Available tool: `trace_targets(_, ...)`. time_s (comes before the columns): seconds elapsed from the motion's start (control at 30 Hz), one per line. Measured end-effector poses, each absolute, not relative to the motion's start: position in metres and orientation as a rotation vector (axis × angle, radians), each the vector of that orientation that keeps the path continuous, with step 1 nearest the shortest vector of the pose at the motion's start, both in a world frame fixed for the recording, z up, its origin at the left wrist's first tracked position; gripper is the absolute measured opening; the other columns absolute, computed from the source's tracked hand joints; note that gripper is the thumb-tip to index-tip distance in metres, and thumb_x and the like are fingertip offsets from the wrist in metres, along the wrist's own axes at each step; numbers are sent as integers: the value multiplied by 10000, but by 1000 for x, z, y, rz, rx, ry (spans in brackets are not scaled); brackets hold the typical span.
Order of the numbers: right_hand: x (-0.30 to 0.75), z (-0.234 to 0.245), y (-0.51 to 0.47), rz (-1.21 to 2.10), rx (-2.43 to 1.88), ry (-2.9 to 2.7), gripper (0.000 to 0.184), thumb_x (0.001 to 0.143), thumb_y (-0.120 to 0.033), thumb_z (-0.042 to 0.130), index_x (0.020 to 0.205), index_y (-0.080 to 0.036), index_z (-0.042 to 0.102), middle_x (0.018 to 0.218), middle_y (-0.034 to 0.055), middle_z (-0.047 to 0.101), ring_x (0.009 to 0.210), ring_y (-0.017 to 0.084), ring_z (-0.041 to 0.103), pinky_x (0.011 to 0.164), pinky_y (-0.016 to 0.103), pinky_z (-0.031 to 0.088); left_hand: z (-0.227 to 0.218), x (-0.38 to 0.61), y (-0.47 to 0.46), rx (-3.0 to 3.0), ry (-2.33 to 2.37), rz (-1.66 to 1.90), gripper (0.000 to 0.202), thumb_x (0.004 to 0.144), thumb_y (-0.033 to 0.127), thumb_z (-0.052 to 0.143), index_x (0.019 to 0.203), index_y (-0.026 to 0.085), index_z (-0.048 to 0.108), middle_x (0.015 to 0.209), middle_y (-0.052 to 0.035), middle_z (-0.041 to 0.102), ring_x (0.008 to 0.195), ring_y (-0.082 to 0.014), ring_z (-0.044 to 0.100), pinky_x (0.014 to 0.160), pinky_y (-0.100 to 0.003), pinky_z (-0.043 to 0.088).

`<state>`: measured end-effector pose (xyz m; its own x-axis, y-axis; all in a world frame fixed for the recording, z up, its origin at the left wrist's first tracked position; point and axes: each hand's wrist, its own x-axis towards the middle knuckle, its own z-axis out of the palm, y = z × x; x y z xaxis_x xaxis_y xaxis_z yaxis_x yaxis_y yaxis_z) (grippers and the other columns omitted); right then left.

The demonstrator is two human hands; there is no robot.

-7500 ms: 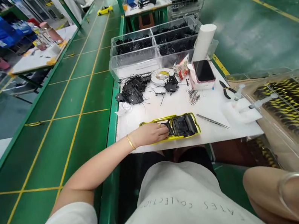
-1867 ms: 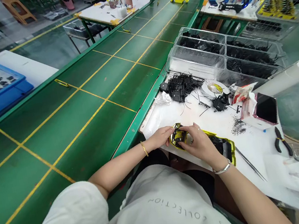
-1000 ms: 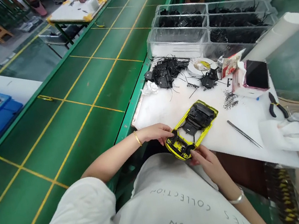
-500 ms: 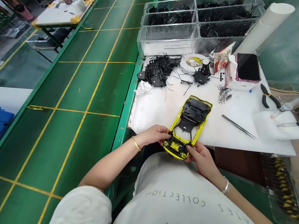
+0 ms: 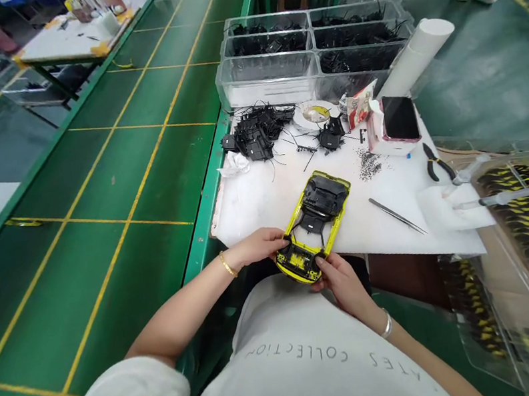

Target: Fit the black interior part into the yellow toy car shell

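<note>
A yellow toy car body [image 5: 335, 232] with black inner parts is held underside up at the table's front edge. My left hand [image 5: 268, 244] grips its near left side, thumb on top beside a black round part. On the near right side my right hand [image 5: 337, 276] pinches the rim, thumb by another black part. A black piece with wires [image 5: 312, 222] sits inside the shell. To the right lie tweezers [image 5: 397, 215] and black-handled pliers [image 5: 437, 165]. Farther back are a heap of black wired parts [image 5: 256, 133] and a smaller cluster [image 5: 331, 135].
Behind stands a clear divided bin [image 5: 268, 70] with black parts. A white roll [image 5: 418, 57], a phone [image 5: 400, 118] on a box, and scattered tiny screws [image 5: 369, 165] are on the right. The green conveyor [image 5: 138, 172] runs along the left. Clear trays [image 5: 527, 221] hold yellow-black pieces.
The view has turned to the right, so the scene sits farther left. Both hands keep their hold on the car body. A person's legs now show at the upper right.
</note>
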<state>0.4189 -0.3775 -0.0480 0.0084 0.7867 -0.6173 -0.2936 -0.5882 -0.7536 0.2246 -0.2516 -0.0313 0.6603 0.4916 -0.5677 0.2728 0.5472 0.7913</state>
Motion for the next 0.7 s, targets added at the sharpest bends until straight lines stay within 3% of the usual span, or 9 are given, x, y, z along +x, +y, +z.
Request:
trace_targets(0.27, 419, -56, -380, 1635, -1430, -591, 625, 687, -685, 736, 953, -151, 549, 579, -8, 604, 412, 129, 528, 424, 234, 395, -41, 229, -264, 1076, 843, 210, 469, 700, 536, 746, 896, 119, 663, 753, -16, 663, 633, -122, 550, 571, -219, 405)
trace_targets(0.37, 421, -56, -379, 1616, -1372, -628, 624, 713, -687, 728, 968, -148, 544, 639, 4, 627, 419, 101, 516, 426, 216, 388, -41, 230, -272, 1005, 779, 267, 467, 732, 551, 744, 952, 146, 666, 902, -50, 706, 803, -164, 635, 710, -250, 476)
trace_targets(0.5, 421, -53, -378, 1644, -1272, -663, 628, 726, -690, 723, 976, -138, 555, 684, 17, 630, 434, 92, 515, 434, 218, 401, -39, 237, -288, 581, 599, 470, 375, 785, 451, 739, 1059, 200, 688, 1117, -88, 698, 1040, -239, 655, 936, -348, 484)
trace_targets(0.7, 415, -39, -373, 1661, -1147, -702, 569, 800, -641, 682, 1064, -151, 563, 837, 38, 624, 602, 108, 561, 503, 226, 471, -28, 259, -306, 347, 477, 697, 575, 659, 613, 808, 1103, 263, 701, 1129, -74, 681, 1210, -284, 568, 1056, -416, 433)
